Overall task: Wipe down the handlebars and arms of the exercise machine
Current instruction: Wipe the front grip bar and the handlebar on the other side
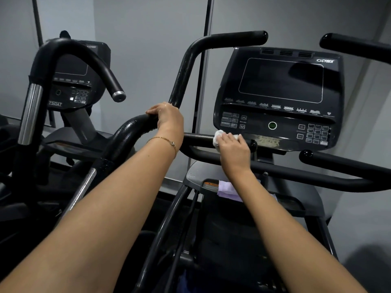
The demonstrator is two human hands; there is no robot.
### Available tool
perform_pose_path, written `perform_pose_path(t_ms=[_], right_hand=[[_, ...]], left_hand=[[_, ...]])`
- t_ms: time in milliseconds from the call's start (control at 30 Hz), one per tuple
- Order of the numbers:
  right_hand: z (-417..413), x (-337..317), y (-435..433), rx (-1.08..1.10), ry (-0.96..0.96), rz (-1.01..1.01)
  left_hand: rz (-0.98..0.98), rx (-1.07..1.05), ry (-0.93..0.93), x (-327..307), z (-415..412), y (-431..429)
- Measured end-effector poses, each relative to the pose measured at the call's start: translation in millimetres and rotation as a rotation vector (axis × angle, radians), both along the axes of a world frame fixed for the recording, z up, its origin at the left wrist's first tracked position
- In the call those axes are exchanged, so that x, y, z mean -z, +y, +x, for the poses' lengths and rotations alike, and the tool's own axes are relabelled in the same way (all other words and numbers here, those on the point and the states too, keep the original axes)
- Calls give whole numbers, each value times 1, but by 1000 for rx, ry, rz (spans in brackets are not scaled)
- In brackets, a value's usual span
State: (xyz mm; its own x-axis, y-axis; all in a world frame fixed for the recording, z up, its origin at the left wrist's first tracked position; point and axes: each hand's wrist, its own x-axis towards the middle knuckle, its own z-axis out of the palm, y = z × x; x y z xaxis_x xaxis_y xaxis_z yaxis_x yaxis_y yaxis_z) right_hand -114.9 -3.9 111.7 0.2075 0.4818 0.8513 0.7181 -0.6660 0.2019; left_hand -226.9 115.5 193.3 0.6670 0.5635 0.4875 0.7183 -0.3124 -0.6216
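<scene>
While the left hand [167,118] curls its fingers around the curved black arm [131,132] of the exercise machine, the right hand [233,152] holds a crumpled white wipe [220,137] against the short horizontal handlebar [198,138] just below the console [279,98], its fingers folded over wipe and bar together. A thin gold bracelet [167,142] circles the left wrist, and a pale purple cloth [228,190] lies on the grey shelf beneath the right forearm. A second machine [72,81] stands to the left, against a grey wall.
</scene>
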Motion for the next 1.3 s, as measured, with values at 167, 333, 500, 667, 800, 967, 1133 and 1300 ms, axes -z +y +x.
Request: perform_pose_path(t_ms=[167,333,500,667,800,967,1133,1300], right_hand=[[-14,-14,18,-63,149,-74],[-24,-26,46,-81,162,-241],[-12,-27,24,-74,79,-357],[-7,-35,-9,-92,121,-319],[2,-38,-16,-44,126,-333],[3,-37,-11,-38,111,-320],[1,-25,6,-60,134,-302],[12,-4,-5,10,57,-118]], left_hand=[[-17,-3,15,-4,-2,1],[-153,-27,-21,-23,8,-3],[-204,-59,-34,-32,5,-5],[-229,-98,-81,-35,4,-4],[-296,-93,-77,-43,11,-7],[-362,35,-208,-43,16,3],[-294,38,-178,-32,22,4],[-228,13,-153,-25,24,5]])
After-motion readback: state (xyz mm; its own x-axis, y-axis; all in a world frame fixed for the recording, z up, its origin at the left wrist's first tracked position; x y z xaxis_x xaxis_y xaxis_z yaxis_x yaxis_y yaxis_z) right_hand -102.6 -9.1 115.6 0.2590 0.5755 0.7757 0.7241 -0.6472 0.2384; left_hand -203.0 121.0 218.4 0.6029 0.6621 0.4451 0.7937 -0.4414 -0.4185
